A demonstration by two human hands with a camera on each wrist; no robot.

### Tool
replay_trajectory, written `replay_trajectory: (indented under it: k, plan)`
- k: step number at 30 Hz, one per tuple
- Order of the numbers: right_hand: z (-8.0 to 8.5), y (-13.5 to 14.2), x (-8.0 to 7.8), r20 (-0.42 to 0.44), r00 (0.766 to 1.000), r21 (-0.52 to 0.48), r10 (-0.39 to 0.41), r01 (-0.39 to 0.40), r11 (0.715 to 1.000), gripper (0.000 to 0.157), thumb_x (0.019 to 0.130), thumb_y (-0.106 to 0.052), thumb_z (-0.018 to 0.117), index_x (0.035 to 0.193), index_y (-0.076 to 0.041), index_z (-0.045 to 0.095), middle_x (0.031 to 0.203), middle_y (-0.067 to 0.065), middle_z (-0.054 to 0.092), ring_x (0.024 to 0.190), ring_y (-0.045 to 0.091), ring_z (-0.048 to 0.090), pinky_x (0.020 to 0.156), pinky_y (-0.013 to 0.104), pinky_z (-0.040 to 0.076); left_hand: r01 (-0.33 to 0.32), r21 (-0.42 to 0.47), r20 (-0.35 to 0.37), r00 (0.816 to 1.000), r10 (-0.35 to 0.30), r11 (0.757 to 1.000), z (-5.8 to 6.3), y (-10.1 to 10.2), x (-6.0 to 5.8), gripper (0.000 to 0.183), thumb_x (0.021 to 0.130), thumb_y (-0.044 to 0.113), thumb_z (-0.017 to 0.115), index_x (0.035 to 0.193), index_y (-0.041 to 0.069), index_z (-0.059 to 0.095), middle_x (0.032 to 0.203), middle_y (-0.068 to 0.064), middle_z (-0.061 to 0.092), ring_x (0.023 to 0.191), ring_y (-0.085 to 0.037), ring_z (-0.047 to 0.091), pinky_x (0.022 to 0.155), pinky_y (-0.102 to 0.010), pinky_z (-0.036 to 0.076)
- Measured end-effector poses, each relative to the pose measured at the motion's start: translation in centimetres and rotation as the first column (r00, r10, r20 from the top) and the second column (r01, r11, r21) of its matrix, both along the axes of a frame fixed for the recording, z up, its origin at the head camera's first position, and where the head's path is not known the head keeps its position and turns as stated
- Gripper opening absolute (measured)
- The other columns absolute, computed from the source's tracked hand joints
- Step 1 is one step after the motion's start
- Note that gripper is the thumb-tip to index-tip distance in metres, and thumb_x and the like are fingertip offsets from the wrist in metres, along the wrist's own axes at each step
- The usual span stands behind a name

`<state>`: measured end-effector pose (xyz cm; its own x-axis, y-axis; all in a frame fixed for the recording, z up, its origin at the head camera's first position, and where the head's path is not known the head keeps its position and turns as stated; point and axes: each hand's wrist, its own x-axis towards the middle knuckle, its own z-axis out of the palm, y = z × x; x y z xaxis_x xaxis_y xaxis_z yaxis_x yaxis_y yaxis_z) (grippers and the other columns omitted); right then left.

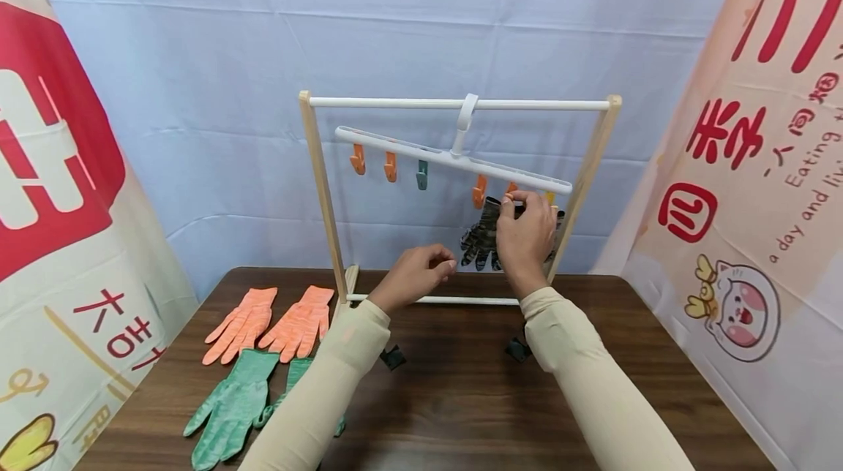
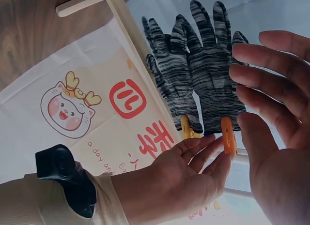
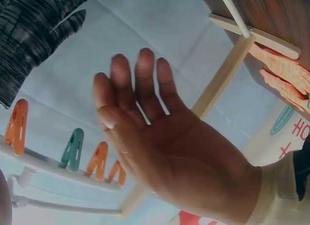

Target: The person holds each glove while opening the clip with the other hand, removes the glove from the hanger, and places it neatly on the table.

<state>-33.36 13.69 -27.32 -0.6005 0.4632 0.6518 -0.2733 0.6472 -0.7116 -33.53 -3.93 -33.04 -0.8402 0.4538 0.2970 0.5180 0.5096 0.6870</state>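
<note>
The right hand pinched an orange clip at the cuff of a dark striped glove; beside it, a yellow clip gripped a matching glove, both under the lower end of the tilted white hanger; the left hand was near, fingers loosely bent, holding nothing; orange gloves and green gloves lay on the surface.

The place looked like a small cloth-walled booth, though what room held it could not be told. A creased pale-blue cloth hung behind the brown bench, a left printed cloth and a right printed cloth with red characters flanking it.
</note>
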Motion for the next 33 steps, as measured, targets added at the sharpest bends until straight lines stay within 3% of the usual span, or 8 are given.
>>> replay_trajectory:
  k: [3,10,18,26,33]
  plan:
    - [0.0,0.1,0.2,-0.009,1.0,0.012,0.001,-0.001,1.0,0.017,0.09,-0.021,0.058,0.1,-0.01,0.065,0.1,0.007,0.061,0.103,0.028,0.054,0.11,0.034,0.01,-0.015,0.003,-0.005,1.0,0.015,1.0,0.4,0.5,-0.3,0.014,0.094,0.031,0.051,0.1,0.024,0.061,0.085,0.008,0.061,0.074,-0.008,0.057,0.064,-0.029,0.047]
    - [0.0,0.1,0.6,-0.001,1.0,-0.008,0.017,-0.017,1.0,0.018,0.091,-0.025,0.057,0.1,-0.012,0.065,0.098,0.005,0.064,0.096,0.028,0.054,0.096,0.044,0.028,-0.064,0.025,-0.034,0.997,0.065,0.998,1.3,0.8,-0.8,0.022,0.094,0.03,0.051,0.109,0.017,0.062,0.098,0.007,0.061,0.086,-0.009,0.056,0.072,-0.031,0.046]
    - [0.0,0.2,1.1,0.011,0.999,-0.021,0.037,-0.036,0.999,0.02,0.091,-0.028,0.056,0.102,-0.012,0.063,0.096,0.006,0.065,0.086,0.028,0.057,0.079,0.045,0.038,-0.124,0.06,-0.045,0.991,0.127,0.99,2.0,1.4,-1.1,0.017,0.094,0.03,0.052,0.105,0.021,0.061,0.099,0.009,0.06,0.087,-0.009,0.056,0.073,-0.032,0.047]
    - [-0.4,0.2,1.1,0.016,0.999,-0.037,0.042,-0.042,0.998,0.028,0.09,-0.032,0.057,0.11,-0.013,0.06,0.101,0.003,0.065,0.091,0.025,0.058,0.081,0.042,0.039,-0.21,0.073,-0.018,0.977,0.211,0.975,1.9,2.8,-1.8,0.021,0.093,0.032,0.053,0.112,0.024,0.059,0.107,0.008,0.059,0.093,-0.009,0.056,0.074,-0.033,0.047]
    - [0.0,0.3,1.3,-0.007,0.999,-0.049,0.051,-0.051,0.997,0.035,0.09,-0.032,0.058,0.117,-0.01,0.057,0.103,0.003,0.065,0.092,0.023,0.058,0.082,0.041,0.039,-0.217,0.113,-0.019,0.975,0.22,0.97,2.5,4.5,-2.2,0.025,0.093,0.031,0.054,0.115,0.022,0.059,0.109,0.005,0.06,0.096,-0.012,0.056,0.076,-0.033,0.047]
